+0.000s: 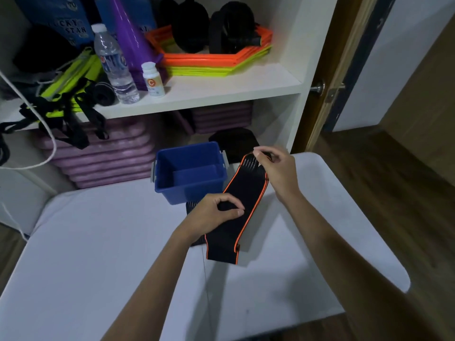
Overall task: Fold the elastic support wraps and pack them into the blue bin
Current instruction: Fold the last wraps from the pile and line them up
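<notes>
A black elastic wrap (242, 195) with orange edging stretches diagonally above the white table (98, 242). My right hand (278, 171) pinches its far end, near the bin's right side. My left hand (216, 212) pinches the wrap around its middle, and the near end hangs down onto the table. The blue bin (189, 172) stands at the table's far edge, just left of the wrap, with nothing visible inside. A pile of further black wraps (234, 141) lies behind the bin to the right.
White shelves (221, 91) stand behind the table with a water bottle (114, 62), a small pill bottle (152, 80), purple cones, orange and green hexagon rings and black gear. Purple mats (105, 153) are stacked underneath. A door (344, 70) is at right.
</notes>
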